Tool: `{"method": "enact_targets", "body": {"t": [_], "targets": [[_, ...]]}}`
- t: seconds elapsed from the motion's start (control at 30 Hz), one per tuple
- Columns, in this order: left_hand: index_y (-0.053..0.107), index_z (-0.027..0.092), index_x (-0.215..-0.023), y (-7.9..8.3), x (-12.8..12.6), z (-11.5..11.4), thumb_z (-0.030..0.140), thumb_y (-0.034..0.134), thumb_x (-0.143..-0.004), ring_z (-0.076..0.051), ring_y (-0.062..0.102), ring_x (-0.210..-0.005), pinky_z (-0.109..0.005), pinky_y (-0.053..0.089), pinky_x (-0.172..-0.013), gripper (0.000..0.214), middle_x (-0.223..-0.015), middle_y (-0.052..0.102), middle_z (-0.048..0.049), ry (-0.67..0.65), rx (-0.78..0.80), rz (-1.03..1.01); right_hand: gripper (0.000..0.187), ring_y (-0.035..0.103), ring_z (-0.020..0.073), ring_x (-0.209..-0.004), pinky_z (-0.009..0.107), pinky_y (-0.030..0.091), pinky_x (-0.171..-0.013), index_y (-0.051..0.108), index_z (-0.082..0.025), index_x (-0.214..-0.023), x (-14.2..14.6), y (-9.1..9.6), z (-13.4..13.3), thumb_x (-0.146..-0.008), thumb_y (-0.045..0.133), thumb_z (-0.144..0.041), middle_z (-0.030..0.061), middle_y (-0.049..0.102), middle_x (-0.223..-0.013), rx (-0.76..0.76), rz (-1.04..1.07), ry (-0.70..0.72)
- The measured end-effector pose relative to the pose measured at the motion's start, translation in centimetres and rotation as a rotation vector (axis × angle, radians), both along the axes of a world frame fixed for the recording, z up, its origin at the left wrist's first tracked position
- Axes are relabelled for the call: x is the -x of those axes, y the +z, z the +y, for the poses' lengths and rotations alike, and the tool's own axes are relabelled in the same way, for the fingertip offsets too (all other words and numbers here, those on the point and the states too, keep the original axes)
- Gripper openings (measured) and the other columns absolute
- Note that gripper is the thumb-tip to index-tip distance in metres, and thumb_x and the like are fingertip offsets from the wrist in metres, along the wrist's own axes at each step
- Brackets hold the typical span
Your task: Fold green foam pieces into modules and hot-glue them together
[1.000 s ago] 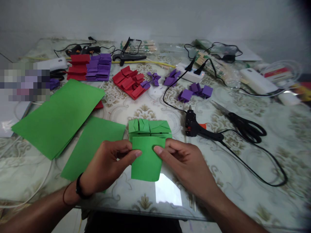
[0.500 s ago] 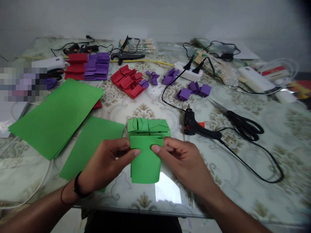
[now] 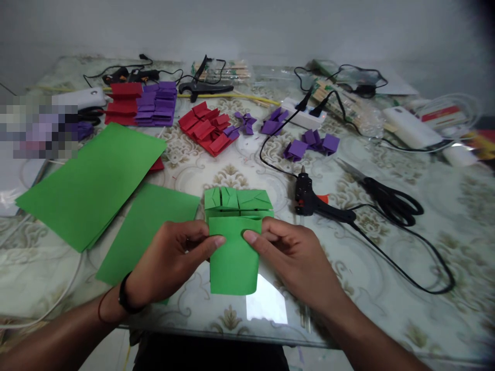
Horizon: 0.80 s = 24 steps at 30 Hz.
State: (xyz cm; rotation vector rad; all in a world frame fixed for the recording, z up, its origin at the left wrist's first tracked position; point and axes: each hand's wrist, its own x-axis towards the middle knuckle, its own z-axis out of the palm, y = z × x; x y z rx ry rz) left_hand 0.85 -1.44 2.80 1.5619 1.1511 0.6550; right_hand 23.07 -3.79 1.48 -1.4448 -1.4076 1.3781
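Between my two hands is a green sheet of paper (image 3: 234, 260), bent over so its near end hangs in a rounded fold. My left hand (image 3: 185, 250) pinches its left edge, thumb on top and fingers behind. On the opposite edge, my right hand (image 3: 288, 252) grips it the same way. Just beyond the sheet's upper edge lie folded green paper pieces (image 3: 253, 200); whether they are joined to it I cannot tell. Loose green sheets (image 3: 93, 185) lie to the left, and another green sheet (image 3: 150, 221) is partly under my left wrist.
At right are a black glue gun (image 3: 307, 196) with its cord and black-handled scissors (image 3: 392, 198). Farther back lie red folded paper (image 3: 204, 129), purple folded pieces (image 3: 296, 149), a white power strip (image 3: 303, 114), a black clamp-like tool (image 3: 207, 88) and bagged sticks (image 3: 344, 105).
Both hands keep the same pinch on the green paper. The whole view has shifted slightly; the paper's near end hangs marginally lower.
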Motion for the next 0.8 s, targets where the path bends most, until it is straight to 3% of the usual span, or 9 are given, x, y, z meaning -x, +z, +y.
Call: {"method": "enact_targets", "body": {"t": [0.6,0.8], "targets": [[0.04,0.022,-0.058,0.21,-0.16,0.13,0.04,0.065,-0.096,-0.012,0.025,-0.055,-0.028,0.026,-0.05,0.049,-0.056,0.03,0.006,0.031,0.016,0.008,0.052,0.029,0.0118,-0.056,0.028,0.022,-0.051,0.036,-0.025,-0.065,-0.02,0.05,0.03,-0.099,0.066,-0.051,-0.0063,0.029,-0.061,-0.015,-0.018,0.0],[0.038,0.022,-0.059,0.18,-0.07,0.07,0.04,0.065,-0.097,-0.012,0.024,-0.055,-0.027,0.025,-0.049,0.05,-0.057,0.028,0.0064,0.012,0.019,0.014,0.048,0.028,0.0116,-0.056,0.028,0.023,-0.05,0.045,-0.024,-0.068,0.06,0.31,0.21,-0.101,0.064,-0.052,-0.0064,0.03,-0.061,-0.032,0.035,-0.004]]}}
